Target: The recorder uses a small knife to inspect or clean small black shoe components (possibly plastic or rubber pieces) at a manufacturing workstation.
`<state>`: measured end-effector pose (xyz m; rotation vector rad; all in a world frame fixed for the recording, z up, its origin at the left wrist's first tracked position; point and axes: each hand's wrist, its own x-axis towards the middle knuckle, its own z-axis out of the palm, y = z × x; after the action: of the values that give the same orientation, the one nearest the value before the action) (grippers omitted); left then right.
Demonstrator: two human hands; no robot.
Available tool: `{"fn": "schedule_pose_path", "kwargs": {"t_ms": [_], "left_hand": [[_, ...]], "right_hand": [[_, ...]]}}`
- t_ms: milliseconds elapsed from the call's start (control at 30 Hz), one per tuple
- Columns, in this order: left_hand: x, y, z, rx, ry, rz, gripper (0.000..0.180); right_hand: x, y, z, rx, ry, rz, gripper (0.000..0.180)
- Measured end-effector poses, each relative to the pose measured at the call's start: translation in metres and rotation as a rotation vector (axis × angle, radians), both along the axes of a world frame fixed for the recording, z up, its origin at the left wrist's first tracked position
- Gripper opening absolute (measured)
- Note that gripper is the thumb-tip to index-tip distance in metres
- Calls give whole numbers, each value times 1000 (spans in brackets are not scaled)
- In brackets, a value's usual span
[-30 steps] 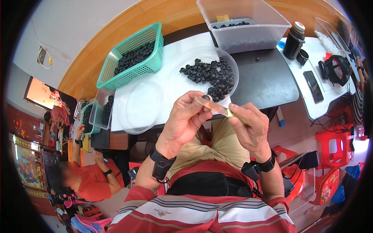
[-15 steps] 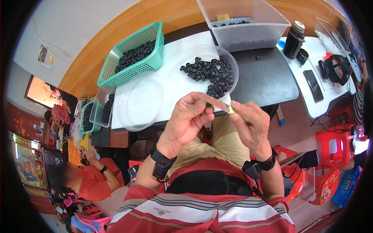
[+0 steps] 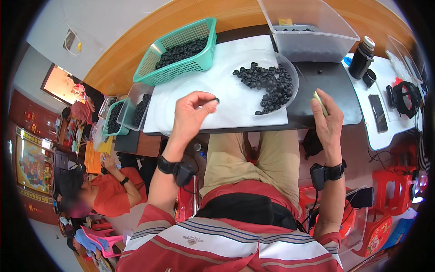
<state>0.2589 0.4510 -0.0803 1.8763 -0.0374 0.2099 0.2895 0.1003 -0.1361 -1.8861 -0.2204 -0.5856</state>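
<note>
My left hand is raised over the white board, pinching a small black ring between thumb and forefinger. My right hand hangs at the table's front edge, closed around a thin yellowish tool that points up. Between the hands, a clear round dish holds several black rings. Both wrists carry black bands.
A green basket of black rings stands at the back left, a clear tub at the back right. A black flask, a phone and red stools are to the right. A person in orange sits at lower left beside trays.
The hands were together in front of me, working one ring with the tool. They have separated: the left went left and up with the ring, the right moved right with the tool.
</note>
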Motion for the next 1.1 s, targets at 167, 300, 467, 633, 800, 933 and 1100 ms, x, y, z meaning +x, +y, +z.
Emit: {"fn": "schedule_pose_path", "kwargs": {"t_ms": [167,300,467,633,800,933,1100], "left_hand": [[21,45,1,345,30,127,17],[36,64,-6,473,-2,117,20],[45,59,-5,558,32,92,21],[40,37,6,547,-26,104,22],[46,-3,1,504,-110,11,23],[57,-47,-4,614,-138,-120,25],[78,-76,-11,895,-260,-182,28]], "right_hand": [[16,-4,-15,-40,20,-19,40],[14,-2,-13,-25,75,-4,40],[13,-4,-17,-24,53,-40,40],[13,-2,-18,-22,63,-51,40],[13,-3,-18,-15,72,-51,39],[12,-5,-20,-9,86,-51,38],[11,-4,-14,-21,64,-61,38]]}}
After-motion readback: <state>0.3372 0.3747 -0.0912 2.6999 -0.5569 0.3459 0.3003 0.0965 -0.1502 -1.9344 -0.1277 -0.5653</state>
